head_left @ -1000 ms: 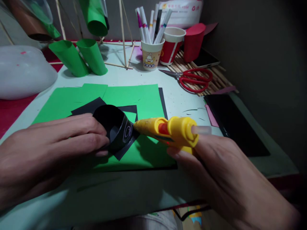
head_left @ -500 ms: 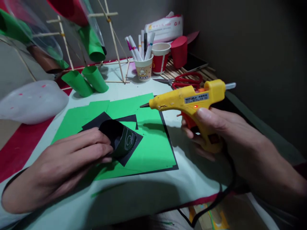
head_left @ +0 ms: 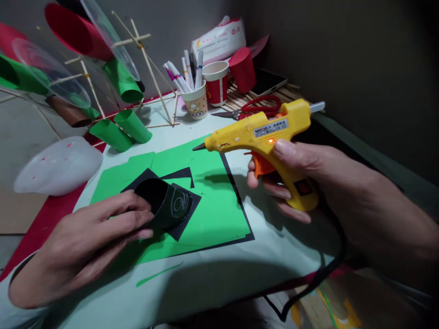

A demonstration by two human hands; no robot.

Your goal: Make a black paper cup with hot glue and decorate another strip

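Left hand (head_left: 85, 246), fingers together, pinned roll (head_left: 168, 208) on green sheet (head_left: 212, 214). Right hand (head_left: 308, 178) curled round glue gun (head_left: 260, 135) above sheet's right edge, nozzle clear of roll. Seam likely under fingers; firm even press wise.

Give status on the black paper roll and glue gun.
Done: black paper tube is rolled, left hand pinching it on the green sheet. In hand: right hand holds the glue gun, lamp lit, nozzle apart from the tube. Left: seam bond cannot be judged; flat black pieces lie under the tube.
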